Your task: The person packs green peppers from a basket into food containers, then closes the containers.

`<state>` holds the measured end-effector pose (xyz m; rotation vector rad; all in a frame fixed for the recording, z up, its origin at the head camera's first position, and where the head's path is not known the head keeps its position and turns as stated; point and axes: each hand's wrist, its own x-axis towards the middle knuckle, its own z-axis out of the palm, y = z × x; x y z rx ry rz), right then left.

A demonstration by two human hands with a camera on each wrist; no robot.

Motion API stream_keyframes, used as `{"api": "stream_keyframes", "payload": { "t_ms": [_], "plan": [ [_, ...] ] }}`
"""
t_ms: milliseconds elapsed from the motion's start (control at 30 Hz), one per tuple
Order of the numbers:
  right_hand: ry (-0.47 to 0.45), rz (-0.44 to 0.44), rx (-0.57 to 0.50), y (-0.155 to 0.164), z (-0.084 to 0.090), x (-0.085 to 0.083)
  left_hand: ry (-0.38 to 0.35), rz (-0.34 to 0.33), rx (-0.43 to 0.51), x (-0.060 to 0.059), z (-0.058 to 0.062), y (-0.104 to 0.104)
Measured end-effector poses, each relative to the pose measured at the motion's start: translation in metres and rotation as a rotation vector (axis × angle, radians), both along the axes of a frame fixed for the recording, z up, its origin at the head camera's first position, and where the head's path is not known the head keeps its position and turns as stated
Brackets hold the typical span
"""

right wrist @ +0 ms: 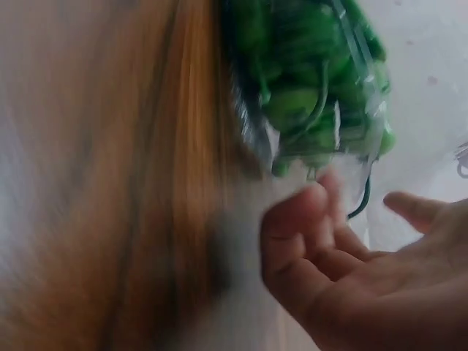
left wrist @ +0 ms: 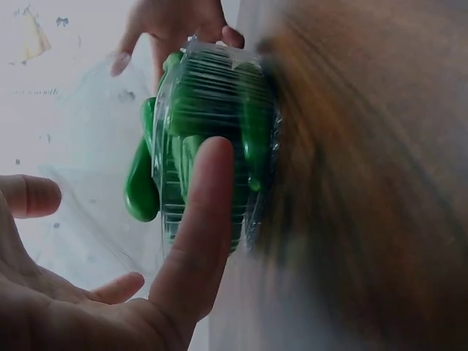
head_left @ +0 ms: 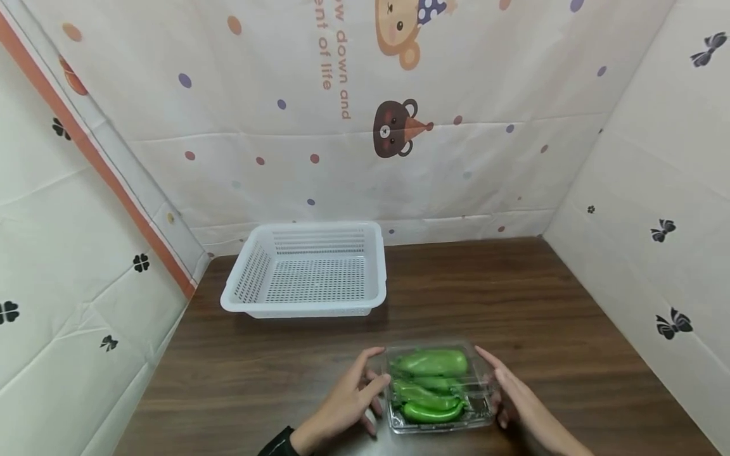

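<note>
— Sitting at the near edge of the table, the clear box of green peppers lies between both hands; its peppers run left to right.

— Which hand is closer?

— Left hand touches the box's left side, fingers straight and relaxed, gripping nothing. Right hand is at the right side, fingers extended; whether it truly touches, I cannot tell.

— And beyond?

— A white basket waits farther off, to the far left, well apart from the box.
</note>
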<state>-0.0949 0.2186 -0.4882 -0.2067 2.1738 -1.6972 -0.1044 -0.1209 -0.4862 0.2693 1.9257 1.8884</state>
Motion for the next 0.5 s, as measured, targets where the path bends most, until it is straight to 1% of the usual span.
{"api": "stream_keyframes", "payload": {
  "t_ms": [67,100,167,233,367,433,500],
  "plan": [
    [-0.092,0.041,-0.054,0.0,0.0,0.003,-0.012,-0.01,0.008,0.003,-0.002,-0.001],
    [-0.122,0.058,-0.069,0.0,-0.001,0.004,-0.018,-0.019,0.019,0.005,-0.004,-0.002],
    [-0.158,0.085,-0.088,0.0,-0.003,0.007,-0.031,-0.04,0.041,0.008,-0.006,-0.004],
    [-0.191,0.116,-0.129,0.002,-0.006,0.009,-0.037,-0.063,0.06,0.01,-0.008,-0.005],
    [-0.216,0.21,-0.23,0.009,-0.012,0.015,-0.033,-0.104,0.091,0.013,-0.011,-0.005],
    [-0.211,0.255,-0.259,0.014,-0.016,0.017,-0.025,-0.117,0.092,0.014,-0.012,-0.006],
    [-0.211,0.282,-0.276,0.018,-0.018,0.019,-0.011,-0.124,0.091,0.016,-0.013,-0.005]
  ]
}}
